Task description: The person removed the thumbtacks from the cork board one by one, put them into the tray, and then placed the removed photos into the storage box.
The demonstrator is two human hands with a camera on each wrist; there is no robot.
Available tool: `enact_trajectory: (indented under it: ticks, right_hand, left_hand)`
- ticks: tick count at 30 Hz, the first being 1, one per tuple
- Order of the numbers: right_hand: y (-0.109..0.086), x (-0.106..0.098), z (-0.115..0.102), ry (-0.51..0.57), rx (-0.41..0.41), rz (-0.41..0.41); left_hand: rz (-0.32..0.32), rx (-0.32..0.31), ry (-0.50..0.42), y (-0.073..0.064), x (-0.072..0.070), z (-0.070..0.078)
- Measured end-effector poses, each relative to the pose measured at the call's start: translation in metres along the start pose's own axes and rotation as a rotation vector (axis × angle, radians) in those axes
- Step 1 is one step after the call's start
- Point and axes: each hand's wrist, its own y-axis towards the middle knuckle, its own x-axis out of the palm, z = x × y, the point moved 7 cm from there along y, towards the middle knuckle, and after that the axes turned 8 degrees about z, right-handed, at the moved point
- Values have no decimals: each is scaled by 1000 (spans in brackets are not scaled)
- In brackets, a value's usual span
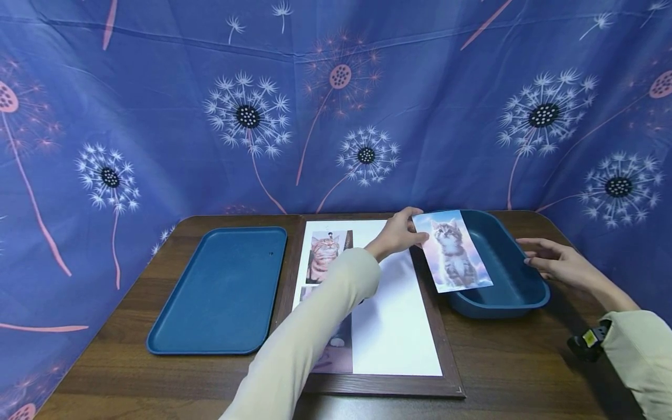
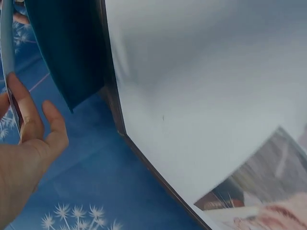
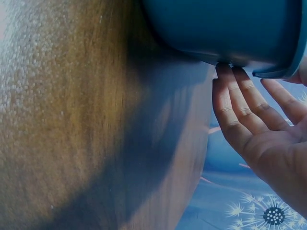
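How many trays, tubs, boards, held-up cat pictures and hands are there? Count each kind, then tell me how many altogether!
Tray: 1
Tub: 1
Board: 1
Held-up cat picture: 1
Left hand and right hand: 2
Total: 6

I noted a dark wooden table (image 1: 504,361) carrying three items directly: a shallow blue tray (image 1: 220,291) on my left, a brown-framed white board (image 1: 394,332) centrally, and a deeper blue bin (image 1: 496,312) just beside it, right.
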Motion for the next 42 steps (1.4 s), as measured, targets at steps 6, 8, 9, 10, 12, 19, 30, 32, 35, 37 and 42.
enact_trajectory:
  ticks: [6,8,9,10,12,19,30,32,35,37,42]
  right_hand:
    - [0,1,1,23,6,-6]
    - [0,1,2,23,11,-5]
    - [0,1,2,27,11,-6]
    - [0,1,3,23,16,-4]
    - [0,2,3,22,23,-6]
    - [0,3,1,20,16,-8]
    - [2,3,3,27,3,5]
    - [2,3,3,26,8,5]
    - [2,2,3,24,15,1]
    - [2,2,4,25,19,-4]
    - [3,2,3,28,19,-8]
  left_hand:
    - [35,0,27,1,10,1]
    - [40,-4,30,1,13,2]
    - [43,-6,34,0,15,2]
    - [45,-8,38,0,16,2]
    - [50,-12,46,0,18,1]
    - [59,-57,69,2,26,-4]
    - [32,-86,166,2,34,-6]
    - [28,-78,182,3,35,-6]
    - [20,-71,199,4,36,-6]
    - [18,-67,203,4,37,-7]
    - [22,-60,225,4,37,-7]
